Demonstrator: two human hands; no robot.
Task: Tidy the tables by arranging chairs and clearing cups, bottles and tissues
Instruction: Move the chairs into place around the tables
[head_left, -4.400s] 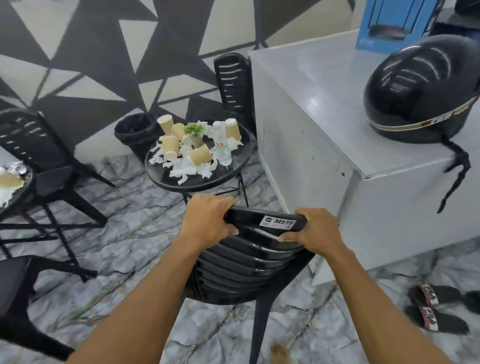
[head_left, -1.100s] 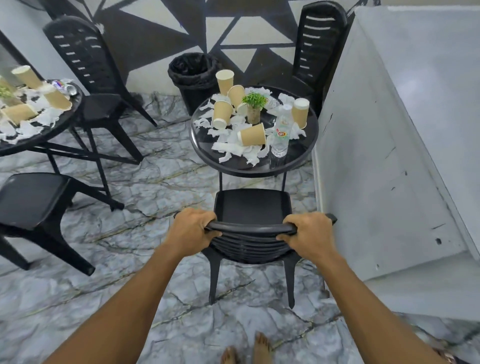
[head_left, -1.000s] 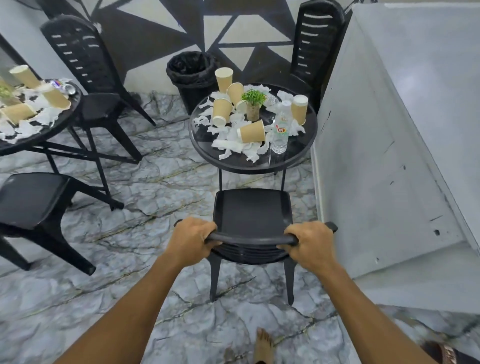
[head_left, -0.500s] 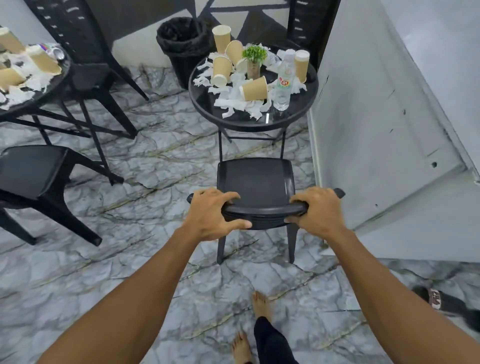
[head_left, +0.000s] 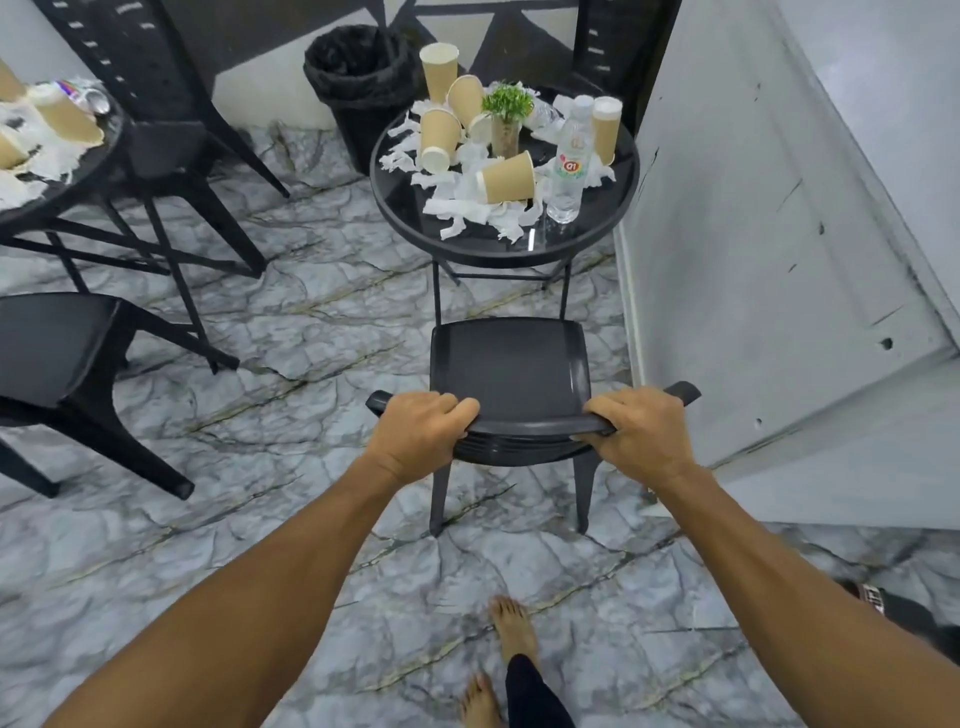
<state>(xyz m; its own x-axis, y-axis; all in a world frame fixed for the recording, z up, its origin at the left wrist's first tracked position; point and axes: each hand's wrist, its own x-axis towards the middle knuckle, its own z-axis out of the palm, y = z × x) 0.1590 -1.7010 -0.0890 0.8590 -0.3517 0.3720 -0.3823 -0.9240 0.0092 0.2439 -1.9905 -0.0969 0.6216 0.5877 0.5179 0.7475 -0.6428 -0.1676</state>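
Note:
A black plastic chair (head_left: 511, 369) stands on the marble floor facing a round black table (head_left: 618, 171). My left hand (head_left: 421, 436) grips the left end of its backrest top and my right hand (head_left: 636, 434) grips the right end. On the table lie several brown paper cups (head_left: 506, 179), torn white tissues (head_left: 467, 208), a clear water bottle (head_left: 569, 161) and a small green plant (head_left: 506, 117). The chair seat sits just short of the table's near edge.
A black bin (head_left: 358, 83) stands behind the table, with another chair (head_left: 608, 47) beyond it. A white counter wall (head_left: 769, 234) runs close on the right. At left are a second littered table (head_left: 78, 161) and two more black chairs (head_left: 57, 364).
The chair has been carried round from beside the counter and set down facing the table. In the last second it has stayed put while my view has tilted down and drawn nearer. Both hands keep their grip.

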